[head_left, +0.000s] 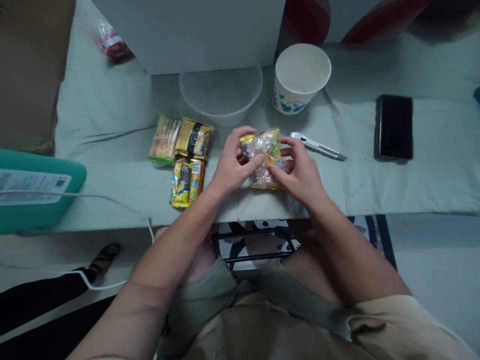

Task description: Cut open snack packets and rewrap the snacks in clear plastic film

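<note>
Between both hands is a clear and yellow snack packet (265, 162), shiny and crinkled, just above the cloth. My left hand (236, 162) grips its left side, thumb across the front. On the right side, my right hand (298, 170) pinches it with thumb and fingers. A white utility knife (318, 146) lies right behind my right hand. Left of my left hand rest a gold packet (194, 139), a cracker packet with a green edge (165, 137) and a yellow packet (186, 182).
Behind the hands stand a clear plastic bowl (221, 107) and a paper cup (296, 90). A black phone-like device (394, 127) lies at right. At left are a green container (41, 190) and a white cable (108, 198). A large white box (210, 35) blocks the back.
</note>
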Tool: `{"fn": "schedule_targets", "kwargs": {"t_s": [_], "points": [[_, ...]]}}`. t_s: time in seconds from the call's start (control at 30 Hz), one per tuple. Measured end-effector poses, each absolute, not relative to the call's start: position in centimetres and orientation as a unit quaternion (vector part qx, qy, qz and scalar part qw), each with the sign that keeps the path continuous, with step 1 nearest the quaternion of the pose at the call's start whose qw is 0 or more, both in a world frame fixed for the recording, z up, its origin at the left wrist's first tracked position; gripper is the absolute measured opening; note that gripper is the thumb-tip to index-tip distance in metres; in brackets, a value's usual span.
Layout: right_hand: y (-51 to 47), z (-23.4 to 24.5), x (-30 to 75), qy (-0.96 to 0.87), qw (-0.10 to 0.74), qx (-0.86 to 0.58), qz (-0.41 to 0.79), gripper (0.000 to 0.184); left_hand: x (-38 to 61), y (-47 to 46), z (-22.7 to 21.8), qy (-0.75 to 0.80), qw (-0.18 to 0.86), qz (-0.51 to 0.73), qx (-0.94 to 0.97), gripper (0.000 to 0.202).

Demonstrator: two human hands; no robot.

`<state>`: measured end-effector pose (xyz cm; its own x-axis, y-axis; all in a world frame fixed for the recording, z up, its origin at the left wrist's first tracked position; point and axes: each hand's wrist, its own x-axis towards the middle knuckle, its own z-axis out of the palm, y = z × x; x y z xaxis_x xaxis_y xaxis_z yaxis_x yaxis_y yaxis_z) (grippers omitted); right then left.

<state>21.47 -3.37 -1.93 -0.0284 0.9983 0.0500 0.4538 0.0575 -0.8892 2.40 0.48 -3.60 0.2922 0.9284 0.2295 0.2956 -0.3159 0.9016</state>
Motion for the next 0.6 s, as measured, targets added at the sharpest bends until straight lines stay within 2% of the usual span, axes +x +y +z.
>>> {"fn": "schedule_targets", "kwargs": {"t_s": [0.1, 0.23, 0.33, 0.4, 0.5, 0.57, 0.6], "points": [[-3.2, -1.6, 21.5, -0.621, 0.382, -0.615, 0.299, 0.038, 2.6, 0.2, -3.2, 0.414, 0.366, 0.354, 0.755, 0.048], [-2.6, -1.0, 23.7, -0.68, 0.385, -0.604, 0.154, 0.016, 2.6, 0.2, -3.2, 0.442, 0.303, 0.33, 0.777, 0.041], [-1.8, -1.3, 26.0, -0.675, 0.338, -0.651, 0.072, 0.031, 2.7, 0.3, -3.1, 0.441, 0.281, 0.331, 0.786, 0.028], [-1.3, -1.8, 27.1, -0.661, 0.279, -0.694, 0.059, 0.039, 2.8, 0.3, -2.9, 0.414, 0.273, 0.333, 0.802, 0.026], [-0.9, -1.9, 28.0, -0.642, 0.215, -0.732, 0.074, 0.026, 3.1, 0.2, -2.6, 0.383, 0.296, 0.321, 0.814, 0.047], [-1.1, -1.2, 28.1, -0.628, 0.245, -0.733, 0.088, 0.017, 3.2, 0.1, -2.7, 0.384, 0.325, 0.311, 0.806, 0.063], [-1.2, -0.8, 28.1, -0.616, 0.291, -0.725, 0.1, 0.016, 3.3, 0.0, -2.8, 0.388, 0.337, 0.308, 0.801, 0.068]]}}
